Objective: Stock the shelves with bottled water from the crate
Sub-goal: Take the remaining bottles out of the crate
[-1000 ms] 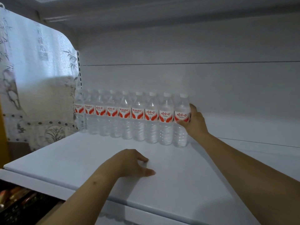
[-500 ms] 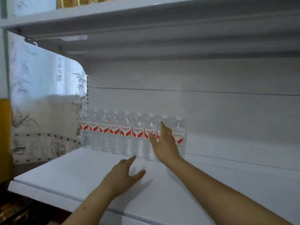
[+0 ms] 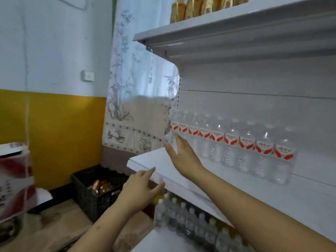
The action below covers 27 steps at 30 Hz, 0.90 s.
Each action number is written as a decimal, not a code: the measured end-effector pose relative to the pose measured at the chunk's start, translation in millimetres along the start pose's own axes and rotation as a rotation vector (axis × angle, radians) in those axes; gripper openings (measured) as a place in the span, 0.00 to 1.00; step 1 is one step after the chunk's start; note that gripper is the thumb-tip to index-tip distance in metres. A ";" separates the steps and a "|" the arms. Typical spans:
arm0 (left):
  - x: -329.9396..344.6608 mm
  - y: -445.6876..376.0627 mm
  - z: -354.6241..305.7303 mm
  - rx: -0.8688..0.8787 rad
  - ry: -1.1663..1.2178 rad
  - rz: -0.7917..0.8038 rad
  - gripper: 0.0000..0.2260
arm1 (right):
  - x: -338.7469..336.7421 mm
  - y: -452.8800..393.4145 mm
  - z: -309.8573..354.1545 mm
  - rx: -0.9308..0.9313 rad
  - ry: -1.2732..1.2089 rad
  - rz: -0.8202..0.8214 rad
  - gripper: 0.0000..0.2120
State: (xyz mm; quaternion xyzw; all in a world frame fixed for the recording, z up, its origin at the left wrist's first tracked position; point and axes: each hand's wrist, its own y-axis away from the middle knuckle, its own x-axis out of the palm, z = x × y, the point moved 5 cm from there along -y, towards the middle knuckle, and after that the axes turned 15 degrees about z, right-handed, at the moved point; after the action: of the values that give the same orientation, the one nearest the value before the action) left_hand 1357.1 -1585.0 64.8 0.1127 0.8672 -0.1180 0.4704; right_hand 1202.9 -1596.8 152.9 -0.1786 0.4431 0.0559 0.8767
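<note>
A row of several clear water bottles (image 3: 231, 142) with red-and-white labels stands along the back of the white middle shelf (image 3: 227, 180). My right hand (image 3: 181, 153) hovers over the shelf's left end with fingers straight, holding nothing, just in front of the leftmost bottles. My left hand (image 3: 140, 190) is open beside the shelf's front left corner, fingers relaxed and empty. A dark plastic crate (image 3: 91, 193) sits on the floor at lower left with a few bottles inside.
More bottles (image 3: 190, 222) line the shelf below. Amber bottles (image 3: 200, 8) stand on the top shelf. A bamboo-print curtain (image 3: 138, 99) hangs left of the shelving. A red-and-white carton (image 3: 14, 177) stands at far left by the yellow wall.
My right hand let go of the rightmost bottle and drew back leftward to the row's left end. My left hand lifted off the shelf top. The view swung left, showing crate and floor.
</note>
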 end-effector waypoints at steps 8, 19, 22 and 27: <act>-13.8 62.6 161.4 -0.272 -0.013 -0.044 0.33 | 154.1 -46.8 70.1 -0.136 -0.064 0.209 0.36; 80.6 154.0 388.3 -0.661 0.204 0.166 0.31 | 383.3 -67.2 46.5 -0.040 -0.124 0.598 0.33; 119.2 178.5 434.5 -0.777 0.264 0.238 0.28 | 439.8 -63.4 21.8 0.026 -0.117 0.650 0.28; 174.3 205.4 501.0 -0.977 0.323 0.290 0.22 | 534.0 -49.9 -15.0 0.173 -0.127 0.845 0.27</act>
State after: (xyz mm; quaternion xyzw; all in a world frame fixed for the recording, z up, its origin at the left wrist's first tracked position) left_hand 1722.8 -1531.5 -367.6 0.0159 0.8579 0.3847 0.3402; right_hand 1525.4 -1680.8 -267.6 0.0963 0.4254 0.3835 0.8141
